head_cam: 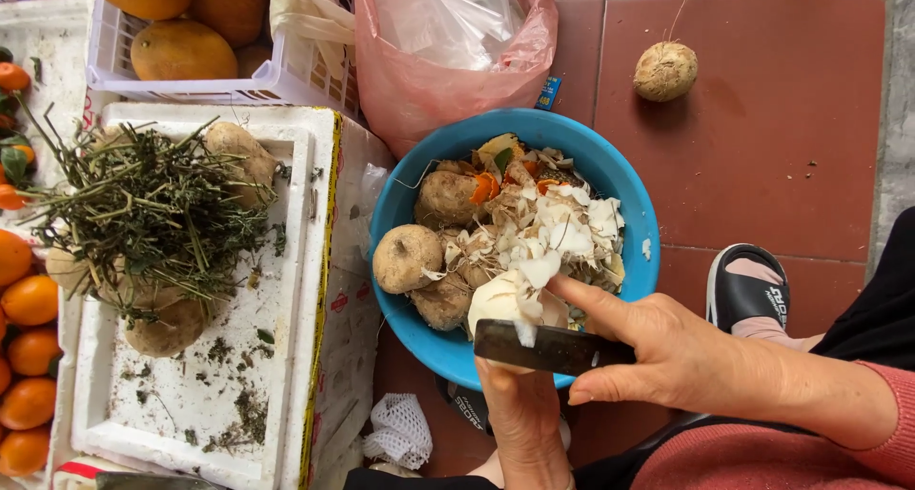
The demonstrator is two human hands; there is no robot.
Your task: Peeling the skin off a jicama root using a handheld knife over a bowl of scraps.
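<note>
We are gripping a dark flat knife blade [553,348] in our right hand [686,357], fingers closed, while our left hand [522,418] is clutching a half-peeled pale round tuber [503,301] over the blue plastic basin [419,333].

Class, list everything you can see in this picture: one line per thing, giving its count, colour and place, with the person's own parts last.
basin: one, blue, centre floor, holding roots and peelings
unpeeled roots: about four, brown, in basin
peelings: a heap, white with orange bits, in basin
half-peeled root: one, white, in left hand
knife: one, dark blade, in right hand
foam box: one, white, left of basin
stems: a tangle, green, in foam box
loose root: one, brown, on red tiles
bag: one, pink, above basin
crate: one, white, top left, with yellow-brown fruit
oranges: several, left edge
sandal: one, black, right
left hand: below basin
right hand: gripping knife
</note>
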